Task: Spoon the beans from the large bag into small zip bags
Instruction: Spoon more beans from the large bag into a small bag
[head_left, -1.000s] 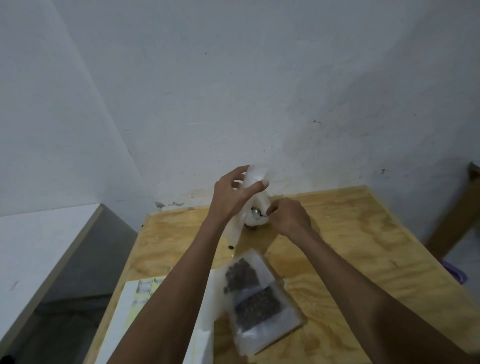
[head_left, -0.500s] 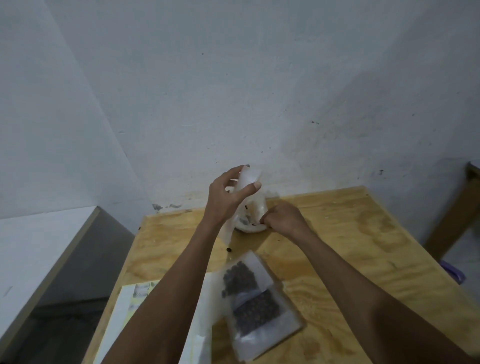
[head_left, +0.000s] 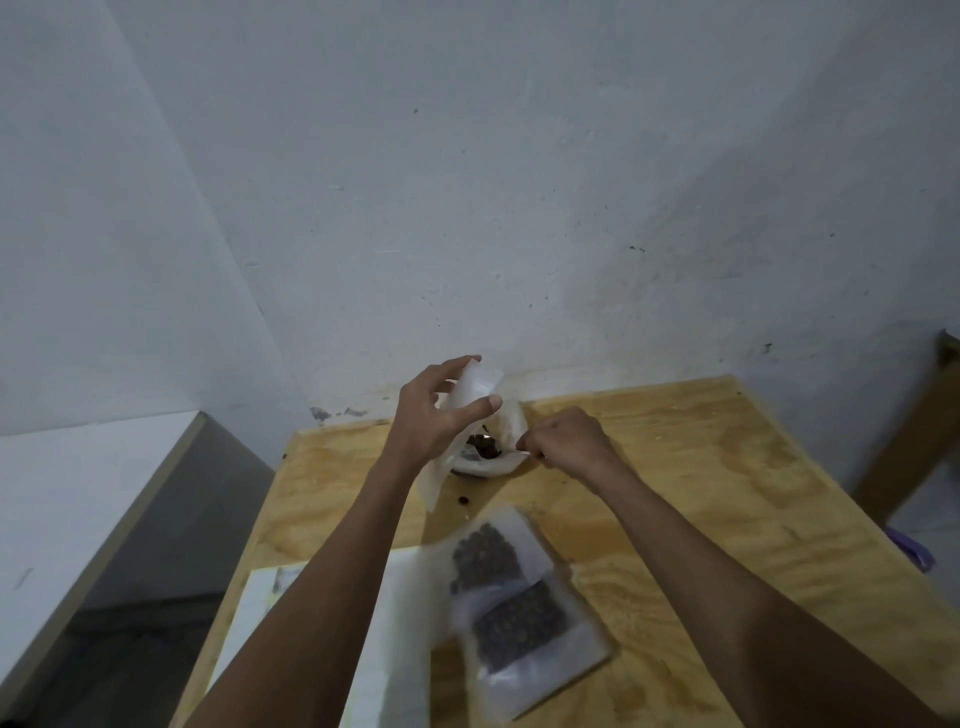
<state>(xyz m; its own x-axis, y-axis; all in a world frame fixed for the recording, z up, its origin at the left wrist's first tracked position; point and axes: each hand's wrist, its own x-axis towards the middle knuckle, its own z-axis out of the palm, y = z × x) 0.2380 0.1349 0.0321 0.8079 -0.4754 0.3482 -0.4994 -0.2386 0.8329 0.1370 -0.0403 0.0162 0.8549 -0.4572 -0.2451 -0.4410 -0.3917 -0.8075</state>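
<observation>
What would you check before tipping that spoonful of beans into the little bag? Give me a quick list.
1. Small zip bag held by the left hand: ok, pinched between thumb and fingers.
2. Bag mouth open: cannot tell.
3. Spoon loaded: ok, dark beans on it over the large bag.
4. Right hand grip on the spoon handle: ok.
5. Spills: not ok, one loose bean lies on the table.
6. Filled bags out of the way: ok.
</observation>
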